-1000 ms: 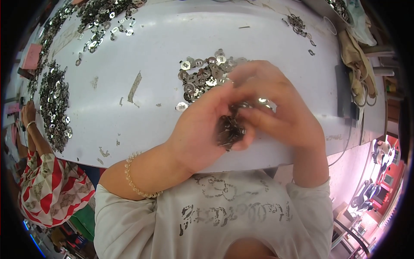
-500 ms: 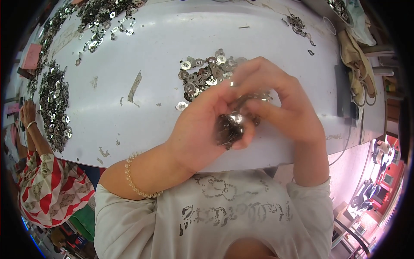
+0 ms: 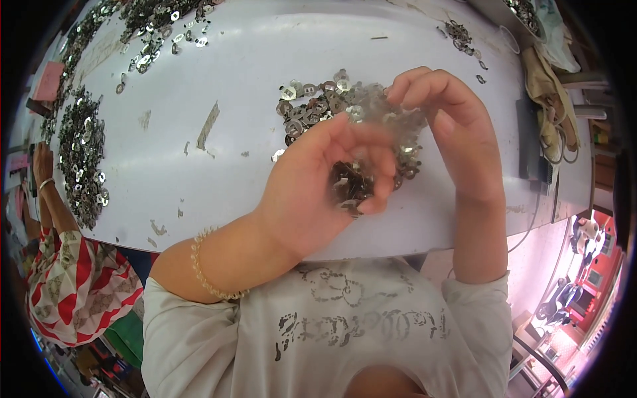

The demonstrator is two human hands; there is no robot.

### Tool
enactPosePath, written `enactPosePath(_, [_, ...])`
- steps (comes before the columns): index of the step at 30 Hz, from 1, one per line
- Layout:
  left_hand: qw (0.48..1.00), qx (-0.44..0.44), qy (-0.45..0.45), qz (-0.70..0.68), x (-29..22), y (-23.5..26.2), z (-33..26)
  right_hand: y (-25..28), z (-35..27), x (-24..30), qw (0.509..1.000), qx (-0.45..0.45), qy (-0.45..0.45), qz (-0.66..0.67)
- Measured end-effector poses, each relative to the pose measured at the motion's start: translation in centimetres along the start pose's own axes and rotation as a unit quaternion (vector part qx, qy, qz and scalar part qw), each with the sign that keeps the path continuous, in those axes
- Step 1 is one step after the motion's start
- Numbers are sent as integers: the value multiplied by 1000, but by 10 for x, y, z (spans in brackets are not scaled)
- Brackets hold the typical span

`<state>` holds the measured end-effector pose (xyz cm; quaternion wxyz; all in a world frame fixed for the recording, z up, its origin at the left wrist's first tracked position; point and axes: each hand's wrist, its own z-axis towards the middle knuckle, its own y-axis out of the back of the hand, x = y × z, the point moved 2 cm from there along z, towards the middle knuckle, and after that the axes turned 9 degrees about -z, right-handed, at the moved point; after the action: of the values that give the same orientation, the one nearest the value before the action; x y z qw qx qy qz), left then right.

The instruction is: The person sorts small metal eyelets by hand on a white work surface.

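Note:
My left hand (image 3: 318,179) is cupped over the near edge of a white table (image 3: 265,79) and holds a dark bunch of small metal pieces (image 3: 350,186) in its curled fingers. My right hand (image 3: 451,126) hovers just to its right, fingers bent and pinched together above the bunch; I cannot tell whether a piece is between them. A loose pile of shiny round metal pieces (image 3: 318,99) lies on the table just beyond both hands.
More metal pieces are heaped at the table's left edge (image 3: 83,152) and far left corner (image 3: 152,20). Another person in a red patterned sleeve (image 3: 66,285) sits at the left. Cloth gloves (image 3: 547,93) lie at the right edge.
My right hand has lifted off the bunch and moved up and to the right. My left hand has opened a little, showing more of the dark pieces.

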<state>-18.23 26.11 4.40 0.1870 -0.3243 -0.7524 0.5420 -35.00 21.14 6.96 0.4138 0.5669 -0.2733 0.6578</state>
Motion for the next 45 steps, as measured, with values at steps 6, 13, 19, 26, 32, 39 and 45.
enactPosePath(6, [998, -15, -37, -48, -3, 4, -1, -14, 1, 11, 969, 35, 77, -232])
enactPosePath(13, [996, -60, -56, -40, -9, 0, -4, -38, -3, 10, 897, 85, 114, -419])
enactPosePath(19, [981, 135, -111, 88, -5, 6, -2, -35, -7, 7, 921, 46, 57, -381])
enactPosePath(26, [996, 52, -40, -68, -6, 0, -3, -29, -1, 10, 891, 34, 116, -438])
enactPosePath(32, [992, 59, -21, -109, -5, 2, 1, -27, -5, 4, 919, 12, 77, -385])
enactPosePath(39, [996, 23, -43, -71, -3, 7, 3, -29, -5, 7, 979, -17, -26, -201])
enactPosePath(45, [995, 65, -46, -61, -1, 7, 2, -24, -3, 5, 990, -46, -133, -13])
